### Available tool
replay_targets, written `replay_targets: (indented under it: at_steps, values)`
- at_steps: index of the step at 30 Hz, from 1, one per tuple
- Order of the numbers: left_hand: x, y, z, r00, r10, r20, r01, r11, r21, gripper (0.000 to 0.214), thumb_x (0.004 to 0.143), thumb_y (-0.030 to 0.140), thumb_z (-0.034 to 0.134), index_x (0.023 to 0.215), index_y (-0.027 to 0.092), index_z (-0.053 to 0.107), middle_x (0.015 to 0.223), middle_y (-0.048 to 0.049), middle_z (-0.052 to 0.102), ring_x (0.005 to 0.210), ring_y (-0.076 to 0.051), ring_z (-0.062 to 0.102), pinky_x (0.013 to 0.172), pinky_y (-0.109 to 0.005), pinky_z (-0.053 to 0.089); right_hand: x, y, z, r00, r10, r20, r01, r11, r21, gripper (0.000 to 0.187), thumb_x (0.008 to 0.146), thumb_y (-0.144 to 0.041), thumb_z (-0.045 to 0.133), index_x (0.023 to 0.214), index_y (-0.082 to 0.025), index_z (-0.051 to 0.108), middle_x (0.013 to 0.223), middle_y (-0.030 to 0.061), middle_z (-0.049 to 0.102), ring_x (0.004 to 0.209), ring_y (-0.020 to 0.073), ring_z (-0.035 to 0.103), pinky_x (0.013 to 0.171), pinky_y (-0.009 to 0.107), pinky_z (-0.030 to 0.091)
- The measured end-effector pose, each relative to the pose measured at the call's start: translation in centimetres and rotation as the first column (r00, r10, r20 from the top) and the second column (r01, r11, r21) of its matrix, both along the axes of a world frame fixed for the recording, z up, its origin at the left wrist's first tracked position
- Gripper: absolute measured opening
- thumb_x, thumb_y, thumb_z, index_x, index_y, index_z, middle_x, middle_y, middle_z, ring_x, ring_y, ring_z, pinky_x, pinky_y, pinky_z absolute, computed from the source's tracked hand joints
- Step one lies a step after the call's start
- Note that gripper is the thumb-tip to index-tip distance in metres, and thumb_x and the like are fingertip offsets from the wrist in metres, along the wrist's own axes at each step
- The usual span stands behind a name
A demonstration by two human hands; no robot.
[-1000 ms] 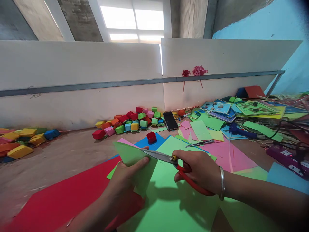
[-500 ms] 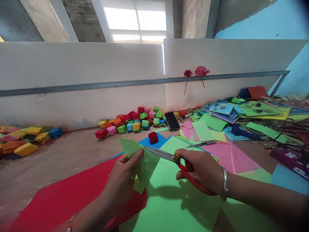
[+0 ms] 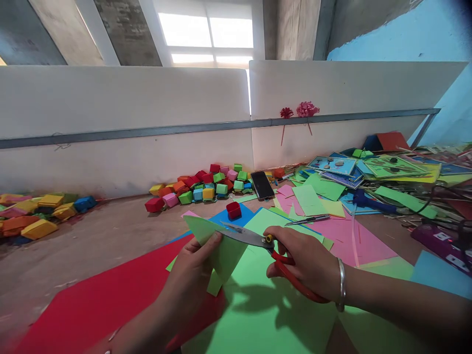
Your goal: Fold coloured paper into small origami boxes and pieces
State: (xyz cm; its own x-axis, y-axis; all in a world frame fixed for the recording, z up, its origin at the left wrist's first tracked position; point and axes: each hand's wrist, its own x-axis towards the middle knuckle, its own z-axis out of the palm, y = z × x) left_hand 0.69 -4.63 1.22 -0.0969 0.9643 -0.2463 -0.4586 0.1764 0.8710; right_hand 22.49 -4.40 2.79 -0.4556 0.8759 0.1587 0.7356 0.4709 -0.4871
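My left hand [image 3: 191,270] pinches a folded piece of green paper [image 3: 221,248] and holds it up above the table. In my right hand [image 3: 308,260], red-handled scissors [image 3: 258,241] point left, their steel blades laid along the top edge of that paper. A silver bangle [image 3: 341,285] circles my right wrist. Under both hands lie a large green sheet [image 3: 265,314] and a large red sheet [image 3: 103,300].
A heap of small coloured paper boxes [image 3: 206,184] sits by the white partition, with more boxes [image 3: 37,214] at far left. One red box [image 3: 233,210] rests on a blue sheet. A black phone [image 3: 261,184], a craft knife [image 3: 306,220] and loose coloured sheets [image 3: 332,196] crowd the right side.
The scissors have travelled further left along the green paper. A narrow green strip now hangs below the piece. My left thumb has shifted slightly on the paper.
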Motion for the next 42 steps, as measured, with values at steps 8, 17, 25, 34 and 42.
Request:
replay_targets:
  at_steps: [8, 17, 25, 34, 42]
  values:
    - [0.4, -0.4, 0.1, 0.997, -0.062, 0.042, 0.062, 0.998, -0.015, 0.033, 0.052, 0.027, 0.091, 0.078, 0.014, 0.076, 0.068, -0.004, 0.076, 0.057, -0.018, 0.068, 0.049, -0.023, 0.05, -0.1, 0.0, -0.1, 0.998, 0.027, -0.048, -0.033, 0.993, -0.113, 0.042, 0.077, -0.034, 0.077, 0.11, -0.022, 0.054, 0.087, -0.0001, 0.06, 0.07, 0.0133, 0.051, 0.064, 0.024, 0.039]
    - [0.0, -0.7, -0.5, 0.993, -0.116, 0.006, 0.116, 0.993, -0.029, 0.033, 0.056, 0.031, 0.091, 0.082, 0.016, 0.077, 0.079, -0.0043, 0.079, 0.07, -0.018, 0.071, 0.06, -0.022, 0.054, -0.5, -0.5, 0.1, 0.997, 0.009, -0.077, -0.02, 0.988, -0.152, 0.045, 0.077, -0.032, 0.079, 0.112, -0.02, 0.053, 0.088, -0.0003, 0.059, 0.071, 0.0129, 0.05, 0.064, 0.024, 0.039]
    - [1.1, -1.9, 0.1, 0.994, -0.097, 0.057, 0.1, 0.992, -0.071, 0.031, 0.054, 0.022, 0.09, 0.082, 0.017, 0.076, 0.079, -0.0049, 0.078, 0.072, -0.024, 0.074, 0.056, -0.027, 0.057, -0.6, -1.1, 0.3, 0.992, 0.038, -0.121, -0.052, 0.992, -0.115, 0.045, 0.075, -0.034, 0.08, 0.11, -0.02, 0.055, 0.092, 0.0018, 0.061, 0.073, 0.0137, 0.051, 0.067, 0.024, 0.042]
    - [1.2, -2.1, -0.4, 0.977, -0.141, 0.16, 0.164, 0.976, -0.143, 0.027, 0.061, 0.02, 0.086, 0.085, 0.017, 0.075, 0.077, -0.0067, 0.078, 0.08, -0.029, 0.075, 0.068, -0.037, 0.06, -0.7, -1.2, 0.3, 0.991, 0.029, -0.128, -0.048, 0.987, -0.151, 0.045, 0.076, -0.031, 0.08, 0.11, -0.02, 0.054, 0.092, 0.002, 0.061, 0.074, 0.0145, 0.052, 0.067, 0.025, 0.041]
    - [0.7, -2.0, -1.0, 0.959, -0.19, 0.21, 0.221, 0.966, -0.136, 0.03, 0.063, 0.022, 0.087, 0.09, 0.021, 0.075, 0.083, -0.0057, 0.079, 0.083, -0.028, 0.075, 0.069, -0.035, 0.06, -0.6, -1.2, 0.0, 0.989, 0.037, -0.143, -0.06, 0.986, -0.155, 0.043, 0.076, -0.034, 0.079, 0.109, -0.02, 0.054, 0.088, 0.0003, 0.059, 0.07, 0.0133, 0.049, 0.064, 0.024, 0.039]
